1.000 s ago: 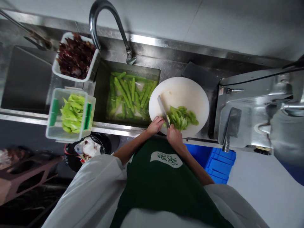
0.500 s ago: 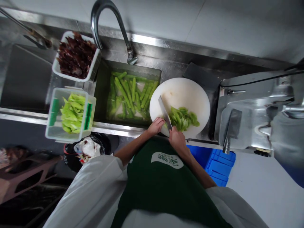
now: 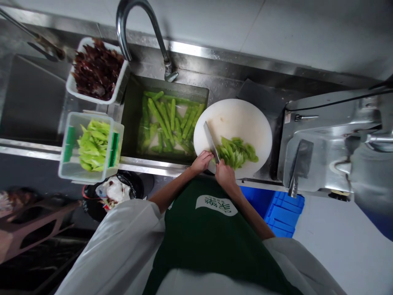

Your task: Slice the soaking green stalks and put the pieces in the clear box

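On the round white cutting board (image 3: 245, 110) lies a pile of thin green vegetable slices (image 3: 238, 152). My right hand (image 3: 225, 175) is closed around the handle of a kitchen knife (image 3: 211, 141), whose blade points away from me and slightly left. Left of the blade, my left hand (image 3: 202, 161) is closed with curled fingers over the near-left part of the board, holding a green stalk that my fingers almost wholly hide. The slices lie right beside the blade.
Peeled green stalks (image 3: 162, 119) soak in the sink (image 3: 130, 123) beneath a curved faucet (image 3: 156, 28). To the left stand a clear bin of cut green pieces (image 3: 93, 145) and a white basket (image 3: 72, 84) of dark red leaves (image 3: 98, 69). A cleaver (image 3: 301, 164) lies at right.
My right hand and the knife have shifted slightly left, towards my left hand. The slices and my left hand look almost the same.
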A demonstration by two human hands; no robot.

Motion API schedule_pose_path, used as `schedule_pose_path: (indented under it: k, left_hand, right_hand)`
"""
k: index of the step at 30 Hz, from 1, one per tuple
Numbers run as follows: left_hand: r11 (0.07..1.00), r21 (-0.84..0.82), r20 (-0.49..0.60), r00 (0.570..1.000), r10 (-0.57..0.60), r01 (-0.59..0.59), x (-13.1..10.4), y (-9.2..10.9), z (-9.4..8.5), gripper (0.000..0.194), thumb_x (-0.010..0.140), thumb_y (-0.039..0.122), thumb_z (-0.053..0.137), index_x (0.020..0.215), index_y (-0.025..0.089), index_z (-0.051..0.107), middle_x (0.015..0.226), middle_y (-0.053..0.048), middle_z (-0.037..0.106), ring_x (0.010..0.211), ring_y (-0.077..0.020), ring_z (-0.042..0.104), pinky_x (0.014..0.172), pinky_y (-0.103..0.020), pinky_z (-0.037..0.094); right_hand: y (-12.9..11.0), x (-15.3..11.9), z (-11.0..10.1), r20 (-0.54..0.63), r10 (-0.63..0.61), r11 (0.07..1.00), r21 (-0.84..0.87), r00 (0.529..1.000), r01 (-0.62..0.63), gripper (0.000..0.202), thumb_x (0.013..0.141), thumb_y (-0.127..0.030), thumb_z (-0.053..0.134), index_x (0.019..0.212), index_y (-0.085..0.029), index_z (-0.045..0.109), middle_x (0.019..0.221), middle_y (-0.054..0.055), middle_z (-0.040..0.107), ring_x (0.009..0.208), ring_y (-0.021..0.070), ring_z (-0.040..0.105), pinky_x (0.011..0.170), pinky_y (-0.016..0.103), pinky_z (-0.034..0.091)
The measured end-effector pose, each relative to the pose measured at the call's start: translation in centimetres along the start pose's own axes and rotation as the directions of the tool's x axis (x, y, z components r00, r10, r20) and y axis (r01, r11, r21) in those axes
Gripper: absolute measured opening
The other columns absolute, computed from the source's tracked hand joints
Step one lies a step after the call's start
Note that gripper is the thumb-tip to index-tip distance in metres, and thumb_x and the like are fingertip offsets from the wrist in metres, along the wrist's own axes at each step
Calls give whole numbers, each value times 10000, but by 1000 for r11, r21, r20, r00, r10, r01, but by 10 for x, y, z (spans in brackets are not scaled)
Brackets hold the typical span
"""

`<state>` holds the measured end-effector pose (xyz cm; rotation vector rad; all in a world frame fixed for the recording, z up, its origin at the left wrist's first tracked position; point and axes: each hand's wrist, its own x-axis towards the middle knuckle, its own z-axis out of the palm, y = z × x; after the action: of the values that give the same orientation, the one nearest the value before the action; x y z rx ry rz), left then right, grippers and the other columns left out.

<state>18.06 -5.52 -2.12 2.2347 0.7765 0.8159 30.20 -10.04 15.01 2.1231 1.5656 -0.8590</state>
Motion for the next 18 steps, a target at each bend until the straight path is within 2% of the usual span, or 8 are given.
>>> schedule_pose_path:
  k: [12,18]
  left_hand:
    - [999,-25,-7,1000,-30,29,2,3,-2,352,993,216,281,1085,137,612,1015,-138,614,949,-212,539,862,-408,516]
    - [1000,-8,7,1000,20,-20,-1,-3,-4,344,991,211,288,1082,135,611,1042,-139,611,992,-210,546,874,-400,523]
  right_hand:
    - [0,-1,1,-11,-6,1000,19,1000,6,369,976,-230,252,1172,-107,540,960,189,700,927,295,675,787,356,459]
    - [-1,7,5,-16,0,1000,26,1000,0,355,975,-223,276,1188,-111,537,961,183,703,917,286,681,782,348,461]
